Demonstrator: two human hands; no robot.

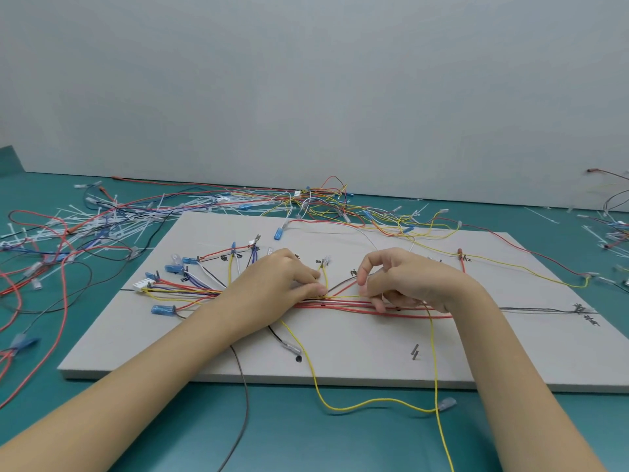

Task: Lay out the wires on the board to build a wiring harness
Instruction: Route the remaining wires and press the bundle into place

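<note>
Both hands work at the middle of the grey board (340, 352): the left hand (272, 284) has its fingers curled, thumb and forefinger pinching a yellow wire (343, 296) where it meets the red wire bundle (340, 305), and the right hand (401, 281) pinches the same yellow wire a little further along, its other fingers bent and resting on the red strands. The bundle runs across the board from a fan of coloured leads at the left, which end in a white connector (143, 285) and several blue terminals (162, 309), toward a black line drawn to the board's right edge. From the hands the yellow wire drops over the near edge onto the teal tabletop (306, 437), loops there, and passes a loose blue terminal (447, 402); a grey wire (243, 403) also trails off the near edge. Behind and left of the board lies a tangle of spare wires (323, 202) mixed with white cable ties (102, 223).
</note>
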